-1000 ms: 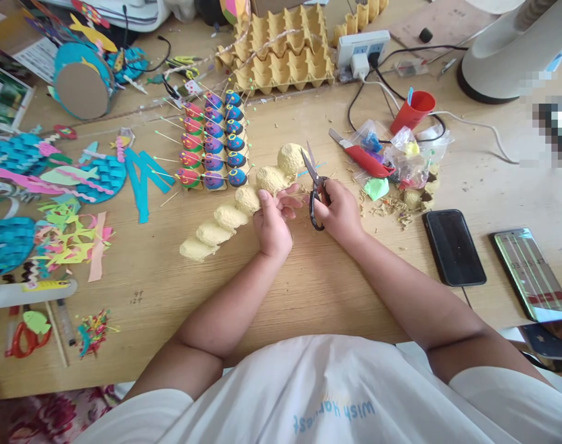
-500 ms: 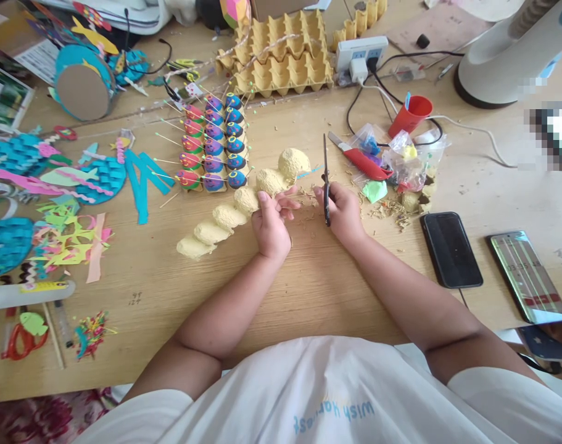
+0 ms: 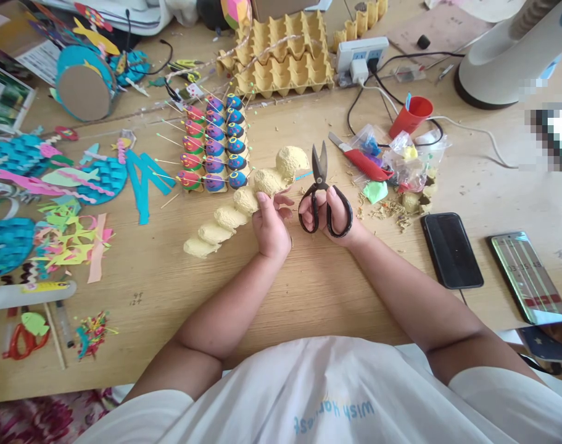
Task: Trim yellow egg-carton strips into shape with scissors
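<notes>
My left hand [image 3: 274, 225] pinches a strip of egg carton [image 3: 231, 217], yellow and unpainted, between thumb and fingers. The strip runs diagonally, its row of rounded cups facing up. My right hand [image 3: 338, 219] holds black-handled scissors [image 3: 319, 179] with fingers and thumb in the loops. Their blades point away from me and stand slightly apart, a short way right of the strip and not touching it. Beyond my left hand stand three painted egg-carton caterpillars [image 3: 214, 145] in red, purple and blue, with pins stuck in them.
Carton shavings [image 3: 394, 216] lie right of my hands, near a red-handled knife [image 3: 364, 161], plastic bags [image 3: 408, 157] and a red cup [image 3: 411, 117]. Egg trays [image 3: 281, 55] and a power strip [image 3: 361, 52] are at the back. A black phone [image 3: 451, 250] lies at right, paper scraps [image 3: 70, 237] at left.
My right hand has turned the scissors, so their loops and parted blades now show flat instead of edge-on. The carton strip has shifted slightly in my left hand, its near end moving right.
</notes>
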`<state>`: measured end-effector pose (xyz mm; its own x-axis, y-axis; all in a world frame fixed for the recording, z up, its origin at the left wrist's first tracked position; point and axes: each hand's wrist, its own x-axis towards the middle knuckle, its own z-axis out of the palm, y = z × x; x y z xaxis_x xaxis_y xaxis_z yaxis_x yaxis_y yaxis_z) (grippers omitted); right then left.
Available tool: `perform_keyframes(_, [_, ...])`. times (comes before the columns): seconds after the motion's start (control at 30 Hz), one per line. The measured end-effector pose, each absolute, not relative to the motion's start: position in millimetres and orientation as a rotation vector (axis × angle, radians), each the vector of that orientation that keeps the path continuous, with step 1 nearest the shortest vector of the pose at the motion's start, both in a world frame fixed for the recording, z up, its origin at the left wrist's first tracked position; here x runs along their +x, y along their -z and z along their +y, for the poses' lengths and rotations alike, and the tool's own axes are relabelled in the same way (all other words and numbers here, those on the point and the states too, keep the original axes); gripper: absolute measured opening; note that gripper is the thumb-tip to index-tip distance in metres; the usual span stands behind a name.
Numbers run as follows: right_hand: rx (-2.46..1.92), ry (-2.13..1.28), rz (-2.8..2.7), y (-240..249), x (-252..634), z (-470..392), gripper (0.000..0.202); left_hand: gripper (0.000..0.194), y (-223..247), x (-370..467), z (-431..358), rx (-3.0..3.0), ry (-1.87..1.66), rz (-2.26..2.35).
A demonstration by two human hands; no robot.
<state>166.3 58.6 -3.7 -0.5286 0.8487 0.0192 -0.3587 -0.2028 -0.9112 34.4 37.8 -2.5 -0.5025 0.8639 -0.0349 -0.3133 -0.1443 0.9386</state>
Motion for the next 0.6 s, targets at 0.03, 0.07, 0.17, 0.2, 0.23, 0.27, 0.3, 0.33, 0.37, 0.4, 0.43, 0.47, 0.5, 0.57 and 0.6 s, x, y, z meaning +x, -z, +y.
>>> perform_keyframes(0.03, [-0.611,-1.898,-1.217,3.9,167.1,58.6,0.077,0.066,2.9,34.2,37.6,0.672,-1.774,1.266])
perform_keyframes(0.07, [-0.584,-1.943,-1.226,4.1,167.8,58.5,0.077,0.065,3.4,34.0,37.3,0.660,-1.773,1.264])
perform_keyframes(0.17, [-0.573,-2.032,-1.200,3.2,169.0,57.9,0.081,0.066,4.8,33.9,35.8,0.631,-1.741,1.240])
perform_keyframes(0.2, [-0.587,-2.052,-1.186,2.5,169.1,57.6,0.082,0.067,5.1,34.0,35.2,0.630,-1.733,1.237])
perform_keyframes(0.23, [-0.602,-2.066,-1.174,1.8,169.0,57.4,0.082,0.068,5.5,34.1,34.7,0.636,-1.728,1.242])
perform_keyframes(0.27, [-0.614,-2.074,-1.166,1.0,168.9,57.1,0.083,0.069,6.0,34.1,34.2,0.649,-1.727,1.258])
perform_keyframes(0.3, [-0.621,-2.079,-1.163,0.3,168.6,56.8,0.082,0.069,6.5,34.1,33.9,0.667,-1.728,1.285])
perform_keyframes(0.33, [-0.622,-2.081,-1.162,-0.3,168.4,56.4,0.082,0.069,7.2,33.9,33.7,0.686,-1.727,1.318])
perform_keyframes(0.37, [-0.622,-2.081,-1.164,-0.8,168.1,55.9,0.082,0.068,8.0,33.6,33.7,0.704,-1.725,1.350])
perform_keyframes(0.4, [-0.622,-2.080,-1.166,-1.2,167.8,55.4,0.082,0.068,8.9,33.2,33.7,0.719,-1.722,1.378])
perform_keyframes(0.43, [-0.621,-2.079,-1.169,-1.6,167.5,54.9,0.083,0.068,9.8,32.9,33.8,0.732,-1.718,1.401])
perform_keyframes(0.47, [-0.621,-2.076,-1.170,-2.0,167.1,54.5,0.084,0.067,10.6,32.5,33.8,0.745,-1.713,1.418])
perform_keyframes(0.5, [-0.623,-2.072,-1.170,-2.4,166.8,54.1,0.085,0.067,11.3,32.3,33.7,0.758,-1.708,1.430])
perform_keyframes(0.57, [-0.637,-2.068,-1.165,-3.4,166.1,53.6,0.088,0.066,11.7,32.2,32.9,0.780,-1.696,1.440])
perform_keyframes(0.6, [-0.648,-2.067,-1.161,-3.9,165.8,53.5,0.089,0.066,11.3,32.4,32.2,0.788,-1.688,1.442])
